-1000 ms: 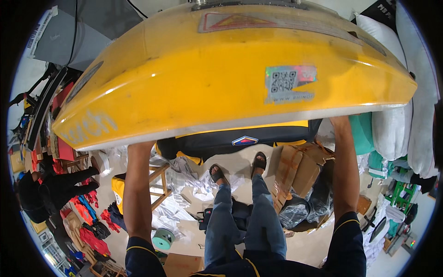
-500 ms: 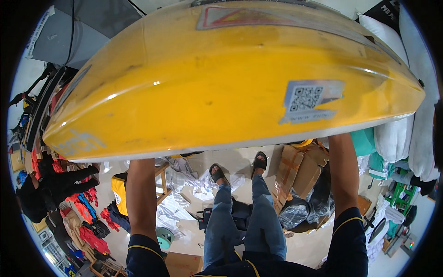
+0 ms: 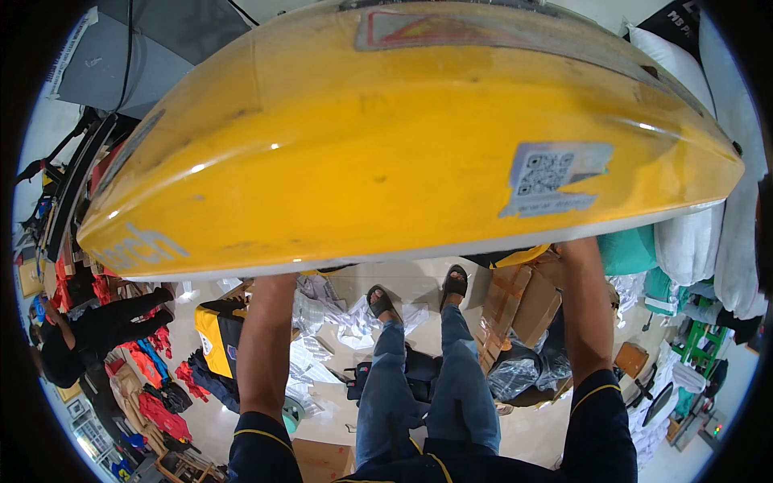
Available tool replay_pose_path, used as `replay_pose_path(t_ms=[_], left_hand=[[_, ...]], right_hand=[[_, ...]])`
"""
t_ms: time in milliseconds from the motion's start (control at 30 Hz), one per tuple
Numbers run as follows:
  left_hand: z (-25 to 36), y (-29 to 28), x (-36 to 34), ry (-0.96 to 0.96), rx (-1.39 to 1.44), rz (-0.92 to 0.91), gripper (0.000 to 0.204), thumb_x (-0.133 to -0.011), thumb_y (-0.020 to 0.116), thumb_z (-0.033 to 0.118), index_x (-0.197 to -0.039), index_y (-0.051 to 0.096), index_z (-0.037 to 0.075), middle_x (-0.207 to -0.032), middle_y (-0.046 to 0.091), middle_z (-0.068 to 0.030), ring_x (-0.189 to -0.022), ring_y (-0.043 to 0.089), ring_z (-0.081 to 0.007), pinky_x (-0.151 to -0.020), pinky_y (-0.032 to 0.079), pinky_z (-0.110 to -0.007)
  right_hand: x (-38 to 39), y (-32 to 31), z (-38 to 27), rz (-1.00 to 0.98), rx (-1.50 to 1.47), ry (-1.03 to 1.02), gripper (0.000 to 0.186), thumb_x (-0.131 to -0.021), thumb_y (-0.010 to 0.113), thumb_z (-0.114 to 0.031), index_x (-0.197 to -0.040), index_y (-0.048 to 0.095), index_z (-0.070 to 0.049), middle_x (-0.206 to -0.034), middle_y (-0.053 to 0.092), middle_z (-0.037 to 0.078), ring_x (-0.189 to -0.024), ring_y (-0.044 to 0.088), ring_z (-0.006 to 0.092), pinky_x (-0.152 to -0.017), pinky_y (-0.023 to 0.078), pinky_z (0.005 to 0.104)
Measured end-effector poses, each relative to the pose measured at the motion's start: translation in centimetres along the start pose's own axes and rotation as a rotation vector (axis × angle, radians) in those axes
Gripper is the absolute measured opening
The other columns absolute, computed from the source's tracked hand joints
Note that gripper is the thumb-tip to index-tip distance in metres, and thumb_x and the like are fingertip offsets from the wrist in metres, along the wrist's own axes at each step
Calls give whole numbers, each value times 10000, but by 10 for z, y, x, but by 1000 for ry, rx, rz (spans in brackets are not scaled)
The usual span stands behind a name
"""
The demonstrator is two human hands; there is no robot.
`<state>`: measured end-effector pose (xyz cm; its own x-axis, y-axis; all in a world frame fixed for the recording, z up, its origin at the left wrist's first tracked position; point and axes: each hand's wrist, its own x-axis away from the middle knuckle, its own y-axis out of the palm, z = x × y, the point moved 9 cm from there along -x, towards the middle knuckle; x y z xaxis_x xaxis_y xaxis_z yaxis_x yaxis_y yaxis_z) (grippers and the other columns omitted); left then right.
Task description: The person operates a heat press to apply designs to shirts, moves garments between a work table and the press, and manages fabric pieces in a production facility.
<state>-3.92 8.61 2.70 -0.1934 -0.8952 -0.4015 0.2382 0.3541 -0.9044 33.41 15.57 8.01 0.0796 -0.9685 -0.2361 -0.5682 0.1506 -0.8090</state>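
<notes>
A large glossy yellow machine housing [image 3: 322,161] fills the upper half of the view. It carries a worn warning sticker [image 3: 451,30] and a torn label with a square code [image 3: 543,173]. Both my forearms, left [image 3: 272,338] and right [image 3: 586,314], reach up beneath its pale lower edge. That housing hides my two hands, so their fingers and anything they hold do not show. Close to my right wrist, a strip of black and yellow material [image 3: 519,257] peeks out under the edge.
Opened cardboard boxes [image 3: 523,298] and clear plastic wrapping [image 3: 515,377] lie right of my legs. White scraps [image 3: 354,322] litter the tiled floor. A black and yellow bag [image 3: 217,334] stands left; beyond it a person in black [image 3: 97,334] is among piled garments. White sacks [image 3: 688,241] stand at right.
Both forearms have shifted inward, the left one to the right and the right one to the left. More of the black and yellow material shows beneath the edge. The person at left has moved an arm.
</notes>
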Motion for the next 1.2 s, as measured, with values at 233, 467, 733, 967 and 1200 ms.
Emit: replay_pose_path(t_ms=[233, 467, 733, 967, 1200], left_hand=[[55, 21, 15, 168, -193, 76, 402, -847, 702, 348, -1175, 668, 118, -1155, 650, -90, -1055, 623, -287, -924, 497, -449], [63, 15, 9, 132, -143, 118, 437, -831, 714, 373, -1186, 672, 122, -1187, 651, -92, -1090, 619, -305, -944, 492, -462], [41, 31, -9, 116, -15, 128, 417, -842, 696, 358, -1182, 669, 118, -1188, 652, -97, -1087, 615, -313, -942, 485, -469], [40, 29, -6, 109, 19, 116, 400, -851, 681, 345, -1178, 666, 116, -1189, 653, -101, -1084, 611, -320, -940, 479, -474], [40, 31, -9, 111, 37, 120, 383, -860, 665, 332, -1175, 663, 113, -1191, 654, -105, -1081, 607, -327, -938, 472, -480]], right_hand=[[33, 30, -88, -27, 231, -396, 313, -875, 623, -235, -1127, 673, -57, -1079, 679, 158, -1029, 620, 356, -939, 467, 471], [36, 34, -92, 81, 342, -494, 307, -872, 627, -250, -1104, 684, -58, -1068, 683, 152, -1006, 627, 356, -911, 478, 474], [2, 41, -78, -10, 238, -361, 312, -879, 621, -267, -1100, 685, -56, -1067, 683, 157, -1005, 624, 363, -909, 478, 475], [-1, 44, -76, -71, 210, -293, 316, -885, 615, -279, -1097, 684, -55, -1068, 683, 162, -1007, 621, 368, -909, 477, 476], [0, 43, -79, -109, 198, -264, 321, -891, 609, -290, -1093, 684, -53, -1068, 682, 166, -1009, 618, 374, -909, 476, 477]])
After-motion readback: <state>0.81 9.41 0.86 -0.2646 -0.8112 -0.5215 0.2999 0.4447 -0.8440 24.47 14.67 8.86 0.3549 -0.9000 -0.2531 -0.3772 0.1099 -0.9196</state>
